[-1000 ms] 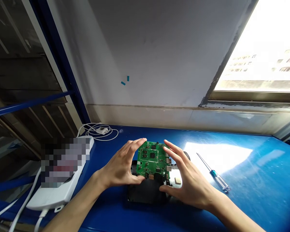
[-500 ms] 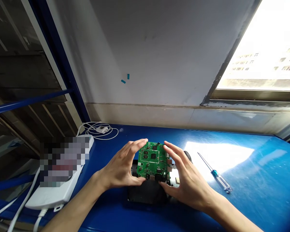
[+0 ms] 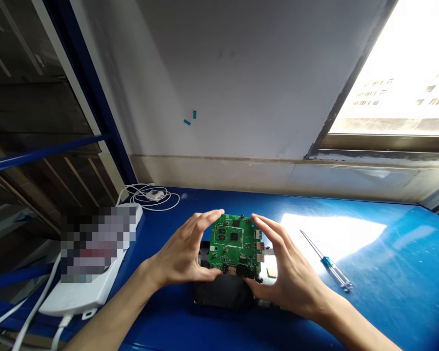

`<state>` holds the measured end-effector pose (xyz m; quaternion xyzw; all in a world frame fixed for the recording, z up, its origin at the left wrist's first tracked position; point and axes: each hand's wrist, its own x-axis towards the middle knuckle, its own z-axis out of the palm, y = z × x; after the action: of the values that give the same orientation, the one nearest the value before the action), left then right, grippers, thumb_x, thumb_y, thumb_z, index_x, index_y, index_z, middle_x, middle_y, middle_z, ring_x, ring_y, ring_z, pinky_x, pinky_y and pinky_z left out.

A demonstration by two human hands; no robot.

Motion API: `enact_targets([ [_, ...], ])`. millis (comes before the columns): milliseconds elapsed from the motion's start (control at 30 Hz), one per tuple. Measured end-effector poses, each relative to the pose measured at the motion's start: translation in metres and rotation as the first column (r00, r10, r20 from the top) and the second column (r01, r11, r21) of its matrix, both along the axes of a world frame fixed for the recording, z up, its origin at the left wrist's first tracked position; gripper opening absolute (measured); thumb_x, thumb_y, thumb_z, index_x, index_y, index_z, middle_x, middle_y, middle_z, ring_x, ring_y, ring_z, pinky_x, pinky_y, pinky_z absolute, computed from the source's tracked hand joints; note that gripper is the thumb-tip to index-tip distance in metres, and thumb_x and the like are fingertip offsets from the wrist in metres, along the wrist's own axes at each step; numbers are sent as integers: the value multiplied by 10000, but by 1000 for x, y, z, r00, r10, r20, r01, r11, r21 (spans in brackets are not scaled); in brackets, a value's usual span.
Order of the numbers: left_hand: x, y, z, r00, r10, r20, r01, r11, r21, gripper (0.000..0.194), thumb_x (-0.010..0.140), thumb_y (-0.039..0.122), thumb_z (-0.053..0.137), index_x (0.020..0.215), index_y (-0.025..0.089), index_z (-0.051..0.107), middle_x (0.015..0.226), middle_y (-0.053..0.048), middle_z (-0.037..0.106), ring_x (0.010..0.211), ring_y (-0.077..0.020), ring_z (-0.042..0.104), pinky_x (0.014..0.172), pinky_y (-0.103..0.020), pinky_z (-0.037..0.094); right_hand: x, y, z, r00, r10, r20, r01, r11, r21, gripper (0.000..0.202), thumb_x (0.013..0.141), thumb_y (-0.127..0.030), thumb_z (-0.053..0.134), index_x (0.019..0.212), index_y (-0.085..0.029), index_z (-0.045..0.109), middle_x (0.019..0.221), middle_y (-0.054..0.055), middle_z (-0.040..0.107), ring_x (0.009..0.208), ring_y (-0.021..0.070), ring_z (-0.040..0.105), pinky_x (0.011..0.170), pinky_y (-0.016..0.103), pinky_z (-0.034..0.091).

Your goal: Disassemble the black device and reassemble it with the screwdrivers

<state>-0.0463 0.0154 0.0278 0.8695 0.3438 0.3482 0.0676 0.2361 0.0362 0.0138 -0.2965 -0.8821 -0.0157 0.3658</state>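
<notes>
A green circuit board [image 3: 235,251] with dark chips and metal ports is held up between my two hands. My left hand [image 3: 185,248] grips its left side, fingertips at the top corner and thumb at the bottom edge. On the other side my right hand [image 3: 287,265] has its fingertips at the top right corner and its thumb at the lower right edge. Below and behind the board lies a black plastic casing [image 3: 223,294], partly covered by the board and hands. A pale metallic part with a yellowish square [image 3: 271,272] shows beside the right palm.
A screwdriver [image 3: 334,273] with a clear handle lies on the blue table [image 3: 388,282] to the right. At left sits a white power strip [image 3: 69,297], partly blurred out, with cables. A coiled white cable [image 3: 171,202] lies near the wall, and a window is at upper right.
My right hand has shifted slightly to the right. The circuit board has turned or moved a little to the right, and more of the pale part shows. My left hand stays nearly still.
</notes>
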Motion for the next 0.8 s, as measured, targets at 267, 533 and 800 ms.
enact_targets([
  [267,-1,0,1,1000,-4,2,4,1000,8,1291,697,155,955,1654,326,106,1626,-170,461,1423,-375,513,1163,-597,491,0,-1,0,1000,1,-7,-1,1000,-5,1100,782,-330,819,1677,-199,194,1574,223,472,1354,403,587,1005,559,642],
  [533,-1,0,2,1000,-6,7,6,1000,2,1283,698,162,959,1655,323,120,1626,-169,462,1426,-369,514,1162,-587,498,0,0,1,1000,-1,-7,1,1000,-3,1093,781,-338,831,1668,-178,213,1570,233,478,1358,405,581,1012,562,641],
  [800,-2,-2,2,1000,4,17,-3,1000,-14,1263,711,155,947,1658,335,130,1629,-159,464,1435,-369,513,1156,-586,509,1,-2,3,1000,12,-15,-12,1000,-15,1085,814,-350,815,1678,-186,180,1569,230,480,1377,391,574,1041,564,625],
])
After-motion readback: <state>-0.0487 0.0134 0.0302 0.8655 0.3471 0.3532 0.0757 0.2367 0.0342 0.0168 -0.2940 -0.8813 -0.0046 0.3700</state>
